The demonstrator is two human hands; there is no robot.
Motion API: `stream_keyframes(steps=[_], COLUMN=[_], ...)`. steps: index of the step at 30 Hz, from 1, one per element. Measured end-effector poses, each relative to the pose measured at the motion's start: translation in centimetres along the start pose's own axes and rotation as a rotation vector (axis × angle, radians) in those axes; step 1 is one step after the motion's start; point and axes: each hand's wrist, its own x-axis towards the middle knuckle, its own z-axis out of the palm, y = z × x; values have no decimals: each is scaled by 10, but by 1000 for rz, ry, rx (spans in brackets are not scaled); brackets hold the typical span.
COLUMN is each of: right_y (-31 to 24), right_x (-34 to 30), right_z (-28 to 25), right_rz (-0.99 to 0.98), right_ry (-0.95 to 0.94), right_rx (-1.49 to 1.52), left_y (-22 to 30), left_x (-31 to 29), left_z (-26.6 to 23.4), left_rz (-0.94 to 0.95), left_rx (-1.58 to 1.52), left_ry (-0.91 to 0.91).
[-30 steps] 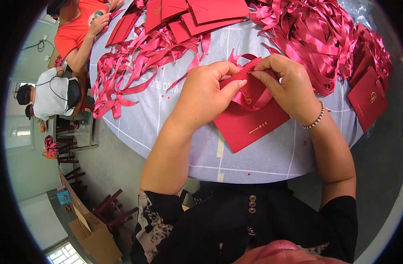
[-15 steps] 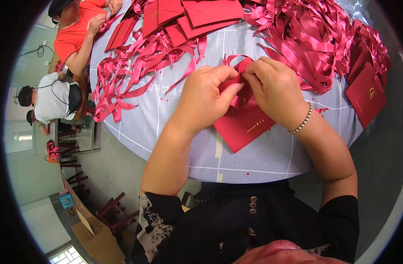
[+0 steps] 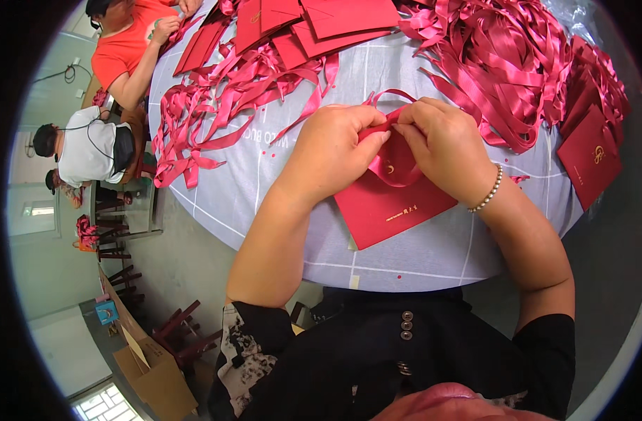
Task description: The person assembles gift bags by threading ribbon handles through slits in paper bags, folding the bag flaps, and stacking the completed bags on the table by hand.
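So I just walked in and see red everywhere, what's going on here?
A person's left hand and right hand pinch a red ribbon loop over a red envelope on the grey round table. Loose ribbons and more red envelopes lie around. Another person in an orange shirt works opposite.

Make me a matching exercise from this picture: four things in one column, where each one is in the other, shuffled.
Things:
1. ribbon loop
2. red envelope
3. bead bracelet
4. loose ribbon pile

Places:
A. heaped at the table's far right
B. pinched between both hands
C. flat on the table under the hands
D. around the right wrist

Pairs: 1-B, 2-C, 3-D, 4-A
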Motion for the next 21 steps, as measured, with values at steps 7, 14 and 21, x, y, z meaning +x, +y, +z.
stream_keyframes(steps=[7, 14, 21], right_y=[-10, -3, -1], right_x=[0, 6, 17], right_z=[7, -26, -40], right_rz=[-157, 62, -270], right_ry=[133, -135, -62], right_rx=[-163, 243, 57], left_y=[-2, -1, 11], left_x=[0, -1, -4], left_z=[-3, -2, -5], left_rz=[146, 132, 341], left_rx=[49, 77, 157], left_ry=[38, 76, 72])
